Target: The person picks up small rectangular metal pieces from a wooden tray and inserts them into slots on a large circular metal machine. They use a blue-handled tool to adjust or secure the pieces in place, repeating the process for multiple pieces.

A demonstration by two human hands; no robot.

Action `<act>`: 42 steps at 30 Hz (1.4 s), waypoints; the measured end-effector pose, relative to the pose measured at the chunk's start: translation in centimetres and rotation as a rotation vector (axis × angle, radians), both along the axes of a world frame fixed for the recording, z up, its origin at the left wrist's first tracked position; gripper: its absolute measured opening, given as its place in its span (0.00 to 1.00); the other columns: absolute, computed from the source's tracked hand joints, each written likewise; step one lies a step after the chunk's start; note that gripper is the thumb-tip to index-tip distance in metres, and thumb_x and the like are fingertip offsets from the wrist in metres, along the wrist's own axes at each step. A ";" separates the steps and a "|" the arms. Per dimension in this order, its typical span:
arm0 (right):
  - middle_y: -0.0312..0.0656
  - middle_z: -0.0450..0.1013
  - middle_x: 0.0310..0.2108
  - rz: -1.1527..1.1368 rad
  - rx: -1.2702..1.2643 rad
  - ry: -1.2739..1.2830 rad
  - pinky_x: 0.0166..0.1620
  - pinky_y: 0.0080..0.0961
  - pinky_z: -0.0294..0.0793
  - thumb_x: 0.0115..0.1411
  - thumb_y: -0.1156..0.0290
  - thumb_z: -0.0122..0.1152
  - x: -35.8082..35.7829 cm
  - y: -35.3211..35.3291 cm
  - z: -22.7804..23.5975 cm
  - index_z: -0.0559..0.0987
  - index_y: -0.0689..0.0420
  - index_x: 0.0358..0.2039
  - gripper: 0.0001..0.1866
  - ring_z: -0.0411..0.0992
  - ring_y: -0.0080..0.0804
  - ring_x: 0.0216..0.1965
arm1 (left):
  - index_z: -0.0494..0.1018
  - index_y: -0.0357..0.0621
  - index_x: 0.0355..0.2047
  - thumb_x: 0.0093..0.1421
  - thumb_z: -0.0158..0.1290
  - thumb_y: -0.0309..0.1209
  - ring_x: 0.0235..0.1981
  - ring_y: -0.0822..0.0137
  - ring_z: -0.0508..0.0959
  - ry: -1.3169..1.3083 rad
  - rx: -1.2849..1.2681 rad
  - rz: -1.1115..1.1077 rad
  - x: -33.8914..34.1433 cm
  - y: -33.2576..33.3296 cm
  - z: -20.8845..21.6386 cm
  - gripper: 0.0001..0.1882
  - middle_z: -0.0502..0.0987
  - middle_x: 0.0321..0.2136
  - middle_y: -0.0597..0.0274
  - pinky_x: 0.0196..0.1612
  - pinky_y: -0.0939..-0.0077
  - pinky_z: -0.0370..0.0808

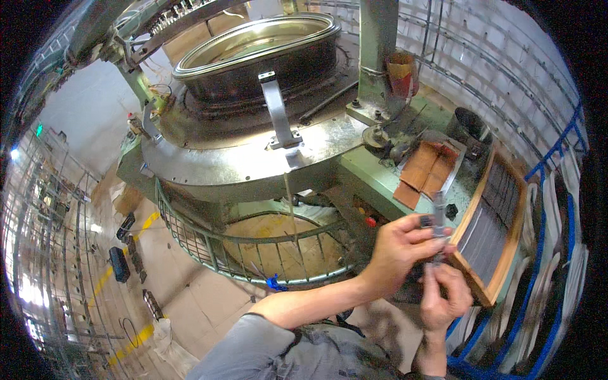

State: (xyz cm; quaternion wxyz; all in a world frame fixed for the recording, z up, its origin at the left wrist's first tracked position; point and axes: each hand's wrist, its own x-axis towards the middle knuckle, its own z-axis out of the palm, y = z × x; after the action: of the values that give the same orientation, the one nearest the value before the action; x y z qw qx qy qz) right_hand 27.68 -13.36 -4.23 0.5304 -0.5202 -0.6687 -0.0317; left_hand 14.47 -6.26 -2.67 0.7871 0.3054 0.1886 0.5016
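My left hand [405, 247] is closed around a slim grey metal-looking piece [439, 208], whose upper end sticks up past my fingers. Its exact kind is too blurred to make out. A small dark block [426, 221] shows at the left fingertips. Just below, my right hand [446, 294] pinches at the lower end of the same piece, thumb and fingers pressed together. Both hands are in front of the green machine table, beside a wooden-framed tray [457, 269] holding rows of thin dark strips [491, 221].
Brown cardboard [429, 166], a dark cup [470, 125] and a black knob [451, 211] sit on the table. A red button [371, 221] is left of my hands. The large round machine [266, 69] stands ahead; a blue rack [538, 253] with pale rolls is at right.
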 end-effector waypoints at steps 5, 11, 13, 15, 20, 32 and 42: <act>0.44 0.80 0.29 0.247 -0.182 0.006 0.30 0.32 0.78 0.49 0.78 0.71 -9.7 -1.7 -5.5 0.81 0.56 0.31 0.08 0.80 0.38 0.28 | 0.66 0.34 0.54 0.57 0.60 0.16 0.42 0.53 0.84 0.220 -0.128 0.111 -11.0 -3.7 -5.3 0.25 0.79 0.47 0.47 0.47 0.61 0.83; 0.46 0.80 0.31 0.319 -0.569 0.262 0.34 0.32 0.78 0.59 0.72 0.64 -15.8 0.5 -11.2 0.82 0.60 0.38 0.08 0.79 0.43 0.29 | 0.68 0.41 0.51 0.56 0.58 0.13 0.37 0.56 0.84 0.256 -0.301 0.356 -26.9 -7.2 -11.1 0.23 0.80 0.44 0.53 0.42 0.60 0.85; 0.46 0.80 0.33 0.009 -0.507 0.079 0.34 0.33 0.77 0.61 0.70 0.63 -14.5 4.5 -12.5 0.82 0.60 0.39 0.09 0.79 0.40 0.30 | 0.68 0.43 0.51 0.55 0.59 0.13 0.37 0.56 0.84 0.245 -0.289 0.366 -32.4 -7.8 -12.2 0.24 0.79 0.44 0.53 0.41 0.58 0.85; 0.47 0.80 0.36 -0.267 -0.280 -0.278 0.35 0.38 0.77 0.62 0.66 0.63 -12.9 8.5 -13.9 0.81 0.58 0.42 0.11 0.79 0.45 0.33 | 0.68 0.44 0.51 0.55 0.59 0.13 0.36 0.55 0.84 0.300 -0.294 0.356 -37.1 -8.5 -13.2 0.25 0.79 0.44 0.52 0.40 0.56 0.86; 0.52 0.79 0.37 -0.360 -0.460 -0.571 0.38 0.48 0.77 0.59 0.71 0.60 -12.4 12.1 -15.4 0.78 0.57 0.46 0.14 0.78 0.55 0.37 | 0.61 0.43 0.52 0.55 0.60 0.14 0.37 0.52 0.85 0.382 -0.319 0.249 -43.5 -11.1 -14.8 0.28 0.79 0.42 0.47 0.40 0.58 0.86; 0.55 0.76 0.26 -0.451 -0.428 -0.729 0.29 0.48 0.74 0.60 0.72 0.57 -11.7 16.2 -18.4 0.77 0.65 0.37 0.09 0.77 0.56 0.29 | 0.62 0.37 0.53 0.61 0.57 0.17 0.41 0.49 0.84 0.180 -0.486 0.130 -43.1 -14.1 -18.2 0.23 0.77 0.50 0.43 0.45 0.56 0.85; 0.56 0.77 0.24 -0.589 -0.463 -0.576 0.30 0.50 0.73 0.74 0.62 0.43 -12.5 16.2 -19.1 0.78 0.65 0.24 0.26 0.75 0.56 0.24 | 0.63 0.36 0.53 0.60 0.58 0.17 0.42 0.51 0.84 0.263 -0.483 0.184 -44.8 -11.5 -17.1 0.22 0.78 0.48 0.43 0.45 0.59 0.85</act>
State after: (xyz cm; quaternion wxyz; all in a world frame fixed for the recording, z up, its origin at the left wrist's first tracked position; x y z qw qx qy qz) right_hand 15.14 2.80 -23.37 0.1619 -0.7624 -0.6019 -0.1737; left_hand -30.35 -17.79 -19.79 0.7570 0.1530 0.4300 0.4677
